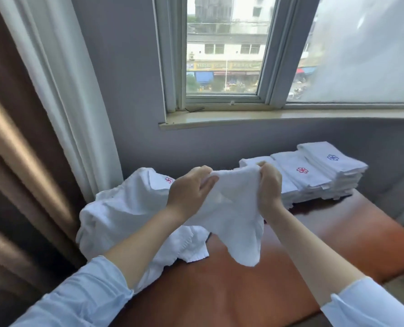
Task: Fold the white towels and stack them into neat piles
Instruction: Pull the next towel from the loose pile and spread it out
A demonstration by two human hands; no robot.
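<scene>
A white towel (236,213) hangs in the air above the brown table (243,291). My left hand (189,192) grips its upper edge on the left and my right hand (269,185) grips the upper edge on the right, with the cloth drooping between and below them. To the left lies a heap of unfolded white towels (125,213), one showing a red flower mark. At the back right stand piles of folded towels (314,175) with a red and a blue flower mark on top.
A grey wall and a window sill (267,118) run behind the table. Brown and white curtains (42,138) hang at the left. The table's right edge drops off near the folded piles.
</scene>
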